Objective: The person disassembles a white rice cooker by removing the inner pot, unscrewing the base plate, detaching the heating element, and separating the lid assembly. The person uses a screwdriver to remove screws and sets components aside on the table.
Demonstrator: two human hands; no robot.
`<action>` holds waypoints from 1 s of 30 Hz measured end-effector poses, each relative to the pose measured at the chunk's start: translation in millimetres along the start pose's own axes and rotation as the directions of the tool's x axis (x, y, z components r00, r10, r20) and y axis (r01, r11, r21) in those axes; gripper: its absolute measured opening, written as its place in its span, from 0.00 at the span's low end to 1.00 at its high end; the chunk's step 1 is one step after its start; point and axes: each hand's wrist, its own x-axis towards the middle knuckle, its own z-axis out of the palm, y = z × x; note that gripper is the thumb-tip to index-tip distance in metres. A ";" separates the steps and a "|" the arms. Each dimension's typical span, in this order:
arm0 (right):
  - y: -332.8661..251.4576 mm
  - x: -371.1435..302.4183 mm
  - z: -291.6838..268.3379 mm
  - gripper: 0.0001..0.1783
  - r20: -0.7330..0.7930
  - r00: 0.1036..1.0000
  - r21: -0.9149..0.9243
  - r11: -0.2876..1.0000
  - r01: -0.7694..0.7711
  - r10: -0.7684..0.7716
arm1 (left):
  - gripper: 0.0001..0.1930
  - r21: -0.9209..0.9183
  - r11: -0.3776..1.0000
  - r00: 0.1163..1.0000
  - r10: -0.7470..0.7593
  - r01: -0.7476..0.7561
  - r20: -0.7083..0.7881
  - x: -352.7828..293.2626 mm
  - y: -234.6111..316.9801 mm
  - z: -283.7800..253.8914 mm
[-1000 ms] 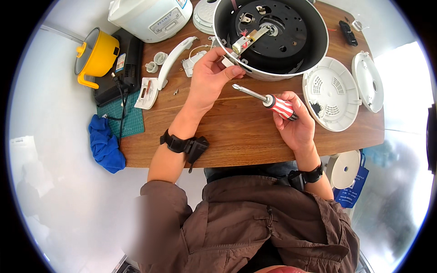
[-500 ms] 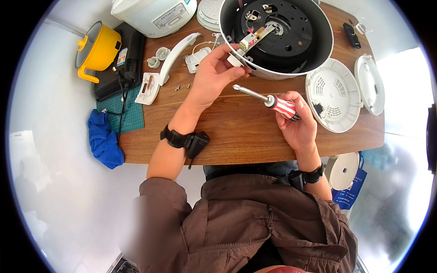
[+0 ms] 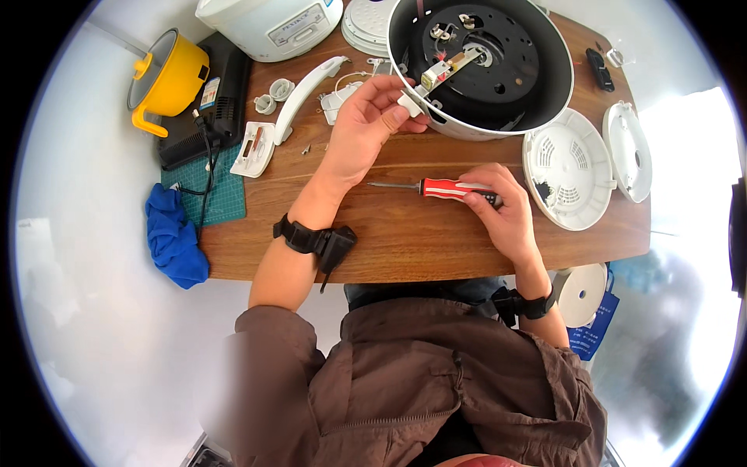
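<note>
Round shell [image 3: 475, 132], open side up, at far part of tabletop [image 3: 373, 249]; metal strip [image 3: 461, 68] inside. Small white part [image 3: 410, 106] at shell's near-left rim. Left hand [image 3: 358, 131]: fingers closed, thumb pressing white part. Right hand [image 3: 507, 208]: fingers pinched around handle end of red screwdriver [image 3: 447, 188], shaft pointing left; we cannot tell whether it touches tabletop. Step in hand, we judge: steadying white part, screwdriver held apart. Next move, we judge, calls for steady left hold, right regrip. Vented cover [image 3: 572, 159] near shell, right.
</note>
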 end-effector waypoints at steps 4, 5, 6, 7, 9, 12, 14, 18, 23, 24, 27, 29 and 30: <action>0.6 3.9 3.1 0.14 0.043 0.992 -0.222 0.967 0.128 -0.121 | 0.21 -0.092 0.996 1.000 -0.023 0.021 -0.021 -0.5 -2.3 5.1; -0.5 4.0 3.2 0.14 0.054 0.989 -0.251 0.956 0.149 -0.140 | 0.21 -0.089 0.996 1.000 -0.017 0.015 -0.025 -0.1 -2.5 6.4; -3.1 4.2 2.6 0.14 0.068 0.984 -0.301 0.937 0.175 -0.162 | 0.20 -0.086 0.996 1.000 -0.011 0.009 -0.028 0.1 -2.3 7.5; -7.0 5.7 1.2 0.14 0.086 0.979 -0.346 0.916 0.202 -0.183 | 0.20 -0.082 0.997 0.999 -0.007 0.004 -0.037 -0.3 -2.1 8.0; -20.8 8.6 -3.2 0.14 0.118 0.967 -0.391 0.884 0.255 -0.227 | 0.19 -0.089 0.996 0.999 -0.011 0.007 -0.044 -2.5 -1.9 7.8; -59.3 15.1 -25.1 0.15 0.125 0.940 -0.432 0.836 0.338 -0.316 | 0.18 -0.084 0.996 0.999 -0.007 0.004 -0.036 -1.4 -2.5 9.1; -82.9 29.1 -53.0 0.15 0.099 0.913 -0.480 0.785 0.392 -0.395 | 0.18 -0.081 0.997 0.999 -0.010 0.007 -0.034 -2.4 -2.4 11.5; -99.4 104.3 -84.2 0.21 0.174 0.870 -0.681 0.582 0.445 -0.461 | 0.18 -0.099 0.995 0.999 -0.017 0.013 -0.043 0.6 -0.3 15.2; -83.4 155.2 -69.8 0.33 0.395 0.749 -0.609 0.459 0.647 -0.532 | 0.18 -0.129 0.992 0.998 -0.015 0.006 -0.064 1.6 2.3 17.1; -79.2 159.5 -67.6 0.35 0.429 0.735 -0.584 0.460 0.669 -0.524 | 0.18 -0.125 0.992 0.998 -0.016 0.008 -0.067 2.0 3.8 17.7; -80.7 166.1 -61.8 0.30 0.472 0.769 -0.516 0.572 0.637 -0.431 | 0.18 -0.134 0.991 0.997 -0.017 0.007 -0.077 2.8 6.5 19.7; -81.7 168.1 -60.0 0.27 0.493 0.762 -0.499 0.581 0.642 -0.419 | 0.18 -0.156 0.988 0.998 -0.003 -0.008 -0.070 3.5 6.6 21.6; -80.6 168.9 -60.2 0.25 0.497 0.752 -0.497 0.569 0.656 -0.433 | 0.17 -0.157 0.988 0.997 -0.001 -0.010 -0.073 4.1 6.1 22.8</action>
